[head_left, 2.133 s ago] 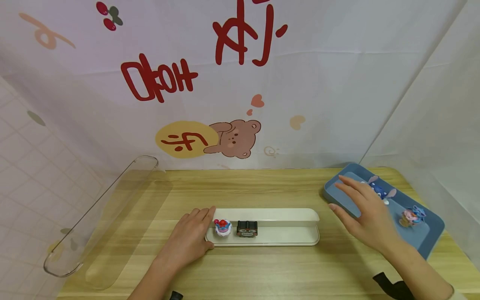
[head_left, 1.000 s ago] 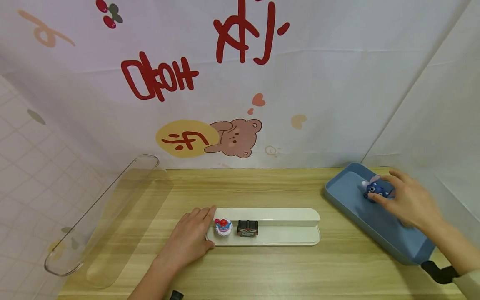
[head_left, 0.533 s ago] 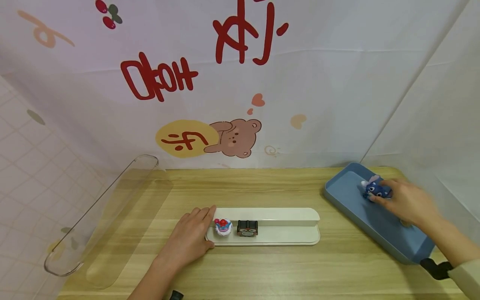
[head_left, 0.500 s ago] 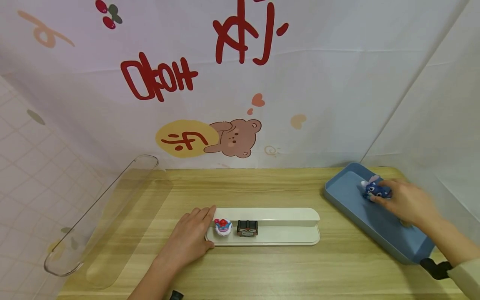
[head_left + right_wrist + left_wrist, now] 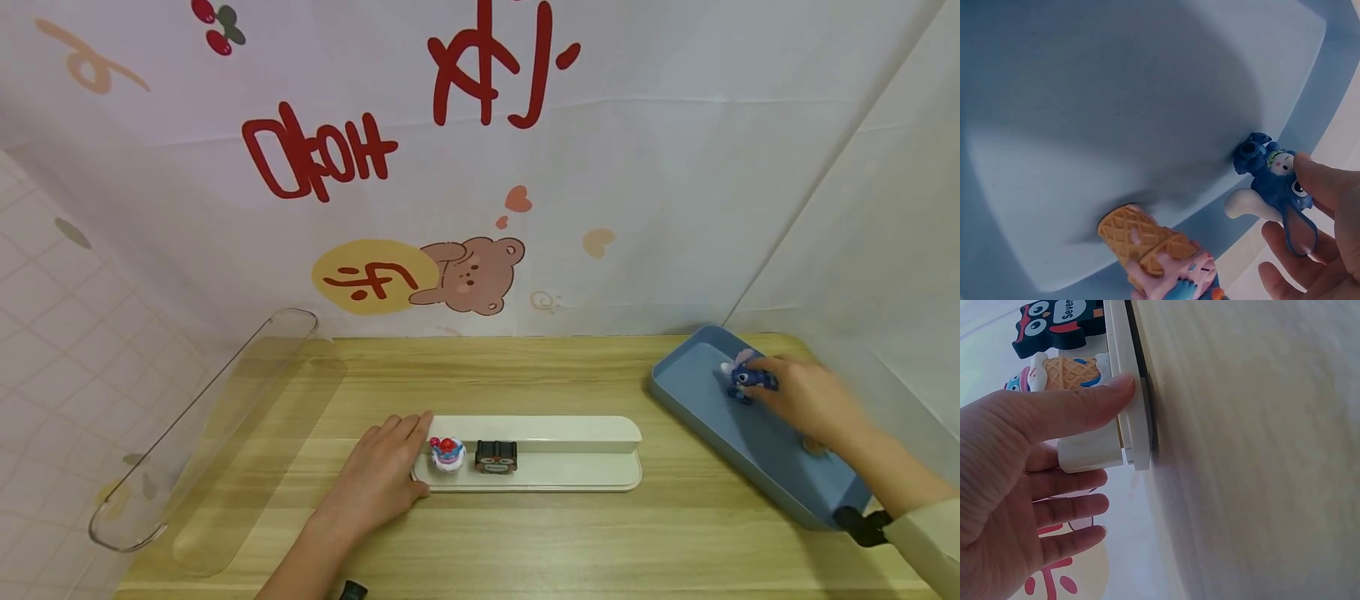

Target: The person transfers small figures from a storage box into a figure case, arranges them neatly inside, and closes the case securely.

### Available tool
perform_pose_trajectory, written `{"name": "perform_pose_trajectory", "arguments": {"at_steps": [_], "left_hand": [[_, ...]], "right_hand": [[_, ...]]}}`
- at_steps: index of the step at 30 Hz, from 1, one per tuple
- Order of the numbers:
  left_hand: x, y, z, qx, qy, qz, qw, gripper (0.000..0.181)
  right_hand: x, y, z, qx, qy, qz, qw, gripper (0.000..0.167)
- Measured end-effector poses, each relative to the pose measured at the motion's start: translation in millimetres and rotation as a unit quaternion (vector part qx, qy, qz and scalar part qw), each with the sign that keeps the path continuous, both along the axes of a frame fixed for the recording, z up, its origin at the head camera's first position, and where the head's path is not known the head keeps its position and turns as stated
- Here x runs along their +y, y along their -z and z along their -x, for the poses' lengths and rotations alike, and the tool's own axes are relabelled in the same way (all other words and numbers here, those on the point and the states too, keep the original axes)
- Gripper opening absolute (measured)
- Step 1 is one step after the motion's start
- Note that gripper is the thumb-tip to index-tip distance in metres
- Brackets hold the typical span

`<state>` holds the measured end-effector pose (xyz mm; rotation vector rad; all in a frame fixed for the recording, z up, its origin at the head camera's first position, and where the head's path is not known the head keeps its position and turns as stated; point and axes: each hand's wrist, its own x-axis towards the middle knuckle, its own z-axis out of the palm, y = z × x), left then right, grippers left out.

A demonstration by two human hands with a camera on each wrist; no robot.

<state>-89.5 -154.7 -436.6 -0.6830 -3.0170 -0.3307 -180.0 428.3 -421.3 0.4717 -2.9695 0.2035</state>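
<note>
My left hand [image 5: 382, 467] holds the left end of a white two-step display stand [image 5: 573, 471], its thumb over the front edge in the left wrist view. On the stand's lower step, beside that hand, stand an ice cream cone figurine [image 5: 447, 455] with a red-topped head and a dark owl-faced block [image 5: 496, 458]. At the right, my right hand [image 5: 817, 404] pinches a blue long-eared figurine [image 5: 1272, 181] over the blue tray [image 5: 697, 400]. A pink ice cream cone figurine [image 5: 1147, 244] lies in the tray, mostly hidden under the hand in the head view.
A clear plastic cover [image 5: 225, 450] stands at the left of the wooden table [image 5: 525, 542]. Behind the table hangs a printed white cloth [image 5: 652, 167]. Black wrist-worn parts [image 5: 862, 527] show near the right wrist.
My right hand has gone from hovering open over the tray to pinching the blue figurine, which is now turned slightly. The left hand has kept its place on the stand.
</note>
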Motion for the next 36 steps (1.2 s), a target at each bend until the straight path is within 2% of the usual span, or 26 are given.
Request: {"name": "perform_pose_trajectory", "arguments": {"at_steps": [5, 16, 28, 36], "left_hand": [[0.1, 0.4, 0.2, -0.001, -0.001, 0.002, 1.0, 0.097], [-0.3, 0.2, 0.4, -0.002, -0.001, -0.001, 1.0, 0.097], [1.2, -1.5, 0.7, -0.003, 0.0, -0.001, 1.0, 0.096], [0.5, -0.1, 0.7, 0.0, 0.002, 0.0, 1.0, 0.097]], "right_hand": [[-3.7, 0.4, 4.3, 0.006, -0.006, 0.001, 1.0, 0.042], [-9.9, -1.0, 20.0, -0.026, 0.001, -0.001, 0.9996, 0.044], [-11.6, 3.0, 17.3, 0.015, -0.021, 0.037, 0.999, 0.044], [-7.7, 3.3, 11.2, 0.033, 0.017, 0.071, 0.9968, 0.042]]}}
